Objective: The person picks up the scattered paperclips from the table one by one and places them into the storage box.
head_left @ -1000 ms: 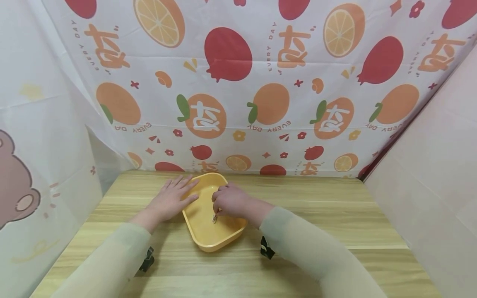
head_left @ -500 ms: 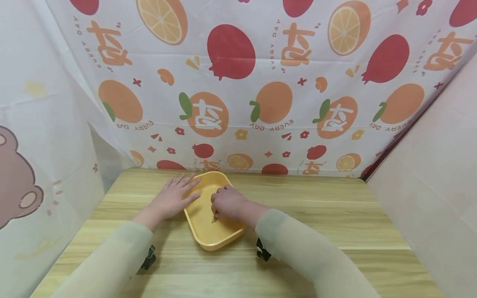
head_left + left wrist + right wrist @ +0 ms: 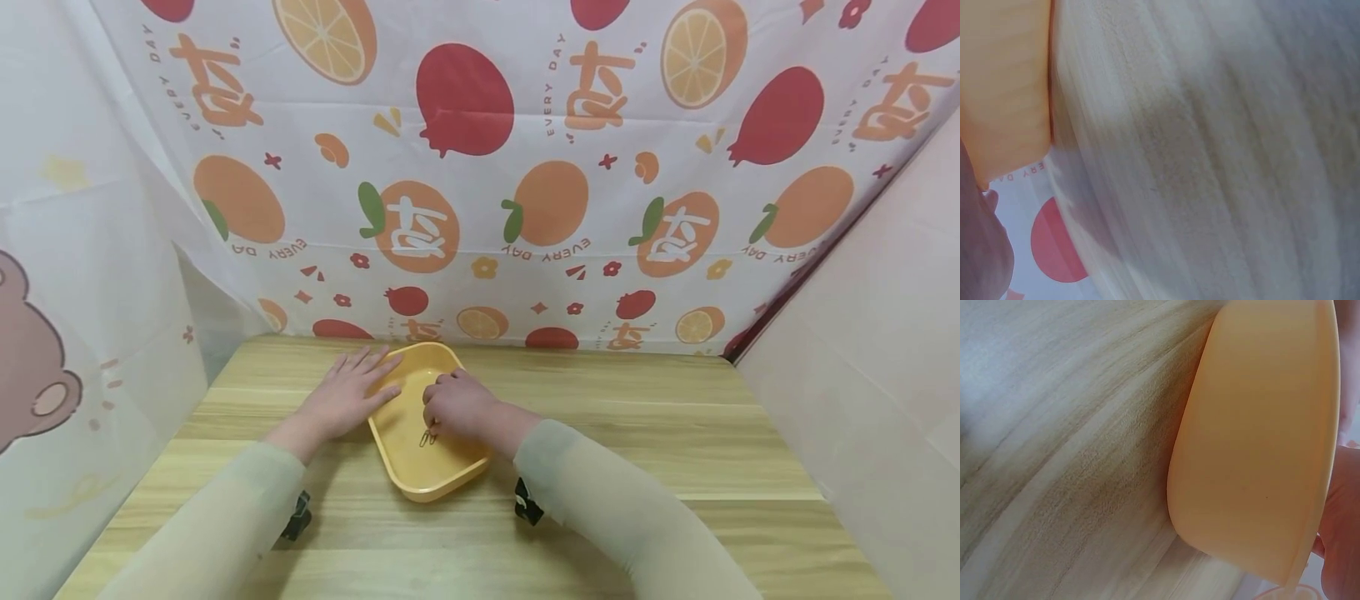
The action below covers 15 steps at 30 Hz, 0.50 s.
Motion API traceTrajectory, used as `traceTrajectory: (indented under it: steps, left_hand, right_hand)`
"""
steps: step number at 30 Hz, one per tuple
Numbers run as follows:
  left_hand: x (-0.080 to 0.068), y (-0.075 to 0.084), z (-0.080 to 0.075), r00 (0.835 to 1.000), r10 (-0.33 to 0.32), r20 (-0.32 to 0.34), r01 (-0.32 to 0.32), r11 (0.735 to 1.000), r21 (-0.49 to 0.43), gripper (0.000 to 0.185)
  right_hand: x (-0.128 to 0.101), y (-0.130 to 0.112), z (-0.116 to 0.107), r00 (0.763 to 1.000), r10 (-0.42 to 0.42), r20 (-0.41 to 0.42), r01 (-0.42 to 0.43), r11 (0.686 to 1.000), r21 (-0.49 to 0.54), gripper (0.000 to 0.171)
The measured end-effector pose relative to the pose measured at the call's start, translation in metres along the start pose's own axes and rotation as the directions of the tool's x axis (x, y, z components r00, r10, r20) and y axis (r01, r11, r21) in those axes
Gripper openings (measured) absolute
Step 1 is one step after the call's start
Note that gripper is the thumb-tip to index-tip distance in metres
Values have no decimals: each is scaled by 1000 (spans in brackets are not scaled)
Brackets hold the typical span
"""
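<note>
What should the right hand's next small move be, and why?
Probably the right hand should pinch one of the small clips: they show right beside it inside the yellow tray, while the left hand lies spread over the tray's edge. Whether one is pinched now, I can't tell.

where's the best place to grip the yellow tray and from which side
Probably the near rim, coming from the person's side. The yellow tray has a raised wall to pinch, and no hand touches that part; the left hand lies over the left side, the right hand reaches inside.
</note>
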<state>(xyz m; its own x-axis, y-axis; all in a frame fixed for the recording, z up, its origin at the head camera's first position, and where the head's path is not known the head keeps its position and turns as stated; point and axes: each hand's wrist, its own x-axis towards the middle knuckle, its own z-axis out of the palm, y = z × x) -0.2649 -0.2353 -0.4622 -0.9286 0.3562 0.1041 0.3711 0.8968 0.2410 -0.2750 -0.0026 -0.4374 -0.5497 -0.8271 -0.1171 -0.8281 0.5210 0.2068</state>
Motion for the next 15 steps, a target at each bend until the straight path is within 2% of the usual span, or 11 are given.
traceTrajectory:
  steps: [7, 15]
  left_hand:
    - [0, -1, 0, 1000, 2, 6, -2, 1000, 5, 72]
    - [-1, 2, -2, 1000, -8, 11, 8, 1000, -8, 68]
  right_hand:
    - [-5, 0, -2, 1000, 8, -9, -7, 1000, 17, 7]
    - [-7, 2, -4, 1000, 25, -11, -25, 998, 49, 13]
